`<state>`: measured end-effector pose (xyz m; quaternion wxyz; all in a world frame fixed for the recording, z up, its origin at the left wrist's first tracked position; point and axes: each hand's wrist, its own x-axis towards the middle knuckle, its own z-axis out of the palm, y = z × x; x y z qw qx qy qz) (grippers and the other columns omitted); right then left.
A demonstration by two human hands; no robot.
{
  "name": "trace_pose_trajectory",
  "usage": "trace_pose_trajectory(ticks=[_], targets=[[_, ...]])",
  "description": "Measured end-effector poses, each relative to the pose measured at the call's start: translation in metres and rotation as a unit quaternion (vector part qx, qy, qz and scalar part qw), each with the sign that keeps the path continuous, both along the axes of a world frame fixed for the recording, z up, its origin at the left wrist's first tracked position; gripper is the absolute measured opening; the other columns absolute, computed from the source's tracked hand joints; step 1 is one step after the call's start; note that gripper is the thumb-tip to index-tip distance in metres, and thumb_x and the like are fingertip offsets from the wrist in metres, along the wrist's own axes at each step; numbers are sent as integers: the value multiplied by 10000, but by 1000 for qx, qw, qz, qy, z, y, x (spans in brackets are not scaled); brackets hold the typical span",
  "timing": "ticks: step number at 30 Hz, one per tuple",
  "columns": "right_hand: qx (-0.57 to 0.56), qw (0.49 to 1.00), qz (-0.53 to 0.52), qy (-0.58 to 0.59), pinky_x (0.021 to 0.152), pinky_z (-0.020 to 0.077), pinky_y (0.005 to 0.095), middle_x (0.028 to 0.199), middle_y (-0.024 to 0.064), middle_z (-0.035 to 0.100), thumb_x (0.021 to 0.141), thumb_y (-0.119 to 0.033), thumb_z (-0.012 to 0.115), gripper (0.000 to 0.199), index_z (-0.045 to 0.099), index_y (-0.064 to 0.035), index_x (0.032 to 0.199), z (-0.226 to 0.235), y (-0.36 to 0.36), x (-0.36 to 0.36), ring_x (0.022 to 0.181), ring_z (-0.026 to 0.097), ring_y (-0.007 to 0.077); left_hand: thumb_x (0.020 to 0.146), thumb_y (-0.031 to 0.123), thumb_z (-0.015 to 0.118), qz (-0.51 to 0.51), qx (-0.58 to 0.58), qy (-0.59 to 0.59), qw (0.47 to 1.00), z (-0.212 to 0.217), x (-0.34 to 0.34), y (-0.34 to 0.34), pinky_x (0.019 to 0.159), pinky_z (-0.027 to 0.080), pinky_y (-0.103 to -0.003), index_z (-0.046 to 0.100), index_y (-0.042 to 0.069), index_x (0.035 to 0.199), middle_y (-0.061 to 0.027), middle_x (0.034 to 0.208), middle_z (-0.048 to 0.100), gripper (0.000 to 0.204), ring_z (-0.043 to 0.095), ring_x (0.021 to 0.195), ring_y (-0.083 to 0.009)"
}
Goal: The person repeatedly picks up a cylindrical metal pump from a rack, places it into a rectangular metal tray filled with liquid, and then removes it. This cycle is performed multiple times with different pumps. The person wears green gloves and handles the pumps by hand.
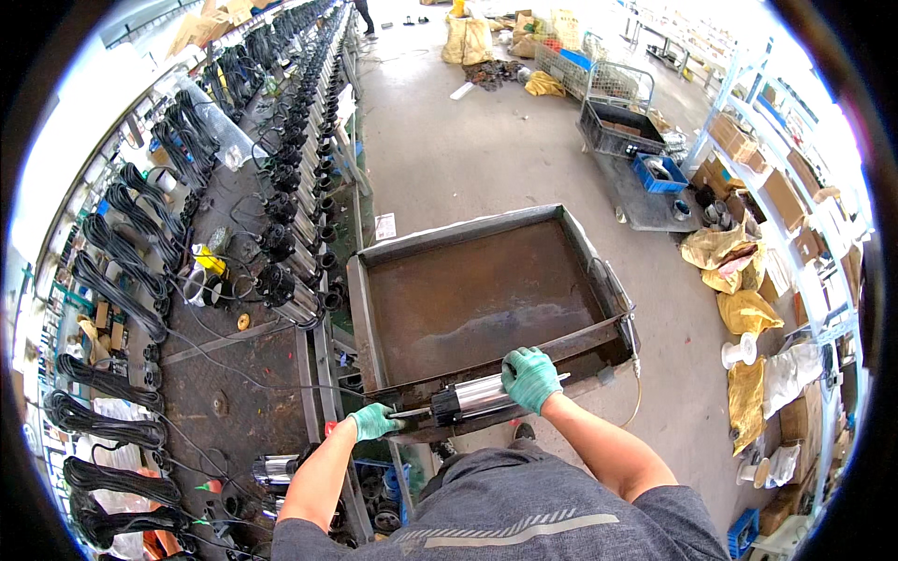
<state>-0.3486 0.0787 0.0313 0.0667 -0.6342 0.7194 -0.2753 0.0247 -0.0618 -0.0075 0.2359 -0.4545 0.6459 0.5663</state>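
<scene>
A silver cylindrical pump (pixel 483 395) with a black ribbed end lies across the front edge of a metal tray (pixel 365 323). My right hand (pixel 531 379), in a green glove, is closed over its right part. To the left of the black end, my gloved left hand (pixel 374 423) is closed around a thin grey rod (pixel 410 412) that runs toward the pump. Whether this rod is fixed to the pump I cannot tell. Rusty brown staining and a whitish streak cover the tray's bottom.
Along the left bench (pixel 234 374) stands a long row of similar pumps (pixel 290 292), with coiled black cables (pixel 103 421) beyond them. A hose (pixel 640 393) hangs at the tray's right side. Further right are a flat cart (pixel 645 206), yellow sacks (pixel 746 397) and shelving (pixel 786 243).
</scene>
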Motion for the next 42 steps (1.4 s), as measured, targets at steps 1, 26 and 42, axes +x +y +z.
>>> trace_pose_trajectory(ticks=[1, 26, 42], targets=[[-1, 1000, 2, 2, 784, 534, 486, 855, 137, 689, 826, -183, 678, 85, 662, -100, 825, -2, -1, 2, 844, 657, 374, 947, 283, 751, -17, -68, 63, 996, -19, 11, 4, 721, 546, -377, 738, 50, 1119, -52, 882, 746, 290, 699, 778, -250], [32, 999, -12, 8, 796, 525, 508, 910, 139, 695, 885, -235, 634, 150, 673, -93, 857, 3, 2, 1, 913, 657, 373, 862, -20, 664, 28, -397, 138, 907, -50, 10, 41, 938, 569, -354, 727, 76, 1195, -130, 1155, 757, 352, 737, 1054, -283], [-8, 906, -419, -61, 915, 505, 506, 1054, 243, 658, 853, -222, 712, 343, 629, -10, 1110, -81, 122, -210, 996, 628, 442, 955, 97, 741, 388, -373, 195, 820, -42, 59, 127, 917, 462, -258, 453, 101, 1519, 15, 1060, 558, 633, 537, 968, -104]])
